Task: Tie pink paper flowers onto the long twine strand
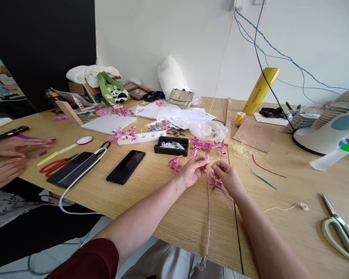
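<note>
My left hand (193,170) pinches a pale cord near the top of a braided strand. Close on its right, my right hand (225,174) has its fingers closed around a thin thread or stem beside the same strand. The braided cord (208,217) hangs down between both hands and over the table's front edge. Pink flowers (218,182) on thin stems lie under my right hand. Another pink bunch (175,164) rests left of my left hand, and more pink flowers (205,145) lie just behind the hands.
A black tray (171,146), a black phone (126,166) and a dark power bank (72,169) lie to the left. Another person's hands (6,172) are at far left. Tweezers (264,179), scissors (341,228) and a white fan (328,128) are to the right.
</note>
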`<action>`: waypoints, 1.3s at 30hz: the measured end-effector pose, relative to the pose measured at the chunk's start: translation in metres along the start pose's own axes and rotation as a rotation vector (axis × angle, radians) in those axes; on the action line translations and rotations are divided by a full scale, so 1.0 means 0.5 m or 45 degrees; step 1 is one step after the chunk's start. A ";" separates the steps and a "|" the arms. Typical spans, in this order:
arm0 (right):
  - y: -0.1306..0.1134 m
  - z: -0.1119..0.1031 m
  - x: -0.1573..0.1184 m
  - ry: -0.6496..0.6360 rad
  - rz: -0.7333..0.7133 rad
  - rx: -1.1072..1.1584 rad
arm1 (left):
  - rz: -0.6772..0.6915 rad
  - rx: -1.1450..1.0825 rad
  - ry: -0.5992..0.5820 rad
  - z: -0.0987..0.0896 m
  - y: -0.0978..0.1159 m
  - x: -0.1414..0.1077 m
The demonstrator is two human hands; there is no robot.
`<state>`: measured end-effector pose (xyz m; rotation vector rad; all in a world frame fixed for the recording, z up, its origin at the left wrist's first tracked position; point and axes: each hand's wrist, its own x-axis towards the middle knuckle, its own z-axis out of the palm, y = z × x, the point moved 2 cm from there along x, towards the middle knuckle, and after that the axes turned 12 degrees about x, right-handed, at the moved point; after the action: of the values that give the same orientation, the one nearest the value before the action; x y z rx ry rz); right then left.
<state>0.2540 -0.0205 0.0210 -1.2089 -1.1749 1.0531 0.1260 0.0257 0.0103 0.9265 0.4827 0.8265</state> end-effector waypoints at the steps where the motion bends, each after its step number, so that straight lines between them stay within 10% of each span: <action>1: 0.005 0.001 0.000 -0.066 0.076 0.049 | 0.004 -0.015 -0.017 0.001 0.002 0.000; 4: 0.015 -0.006 0.004 -0.077 0.147 0.067 | 0.085 0.007 0.014 0.004 0.010 -0.002; 9: -0.010 -0.023 0.003 0.370 -0.445 -0.283 | 0.288 0.136 0.172 0.004 0.018 -0.004; 19: -0.020 0.016 -0.016 0.078 -0.885 -0.857 | 0.290 0.250 0.147 0.017 -0.004 -0.009; 29: -0.013 0.006 -0.010 0.160 -0.097 0.242 | 0.234 0.230 0.063 0.017 0.005 -0.007; 39: 0.017 -0.003 -0.010 -0.196 0.417 0.780 | 0.110 0.035 -0.056 0.013 0.009 -0.009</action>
<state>0.2549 -0.0249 0.0121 -0.8508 -0.6861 1.6309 0.1261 0.0204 0.0176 0.9944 0.4186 0.8777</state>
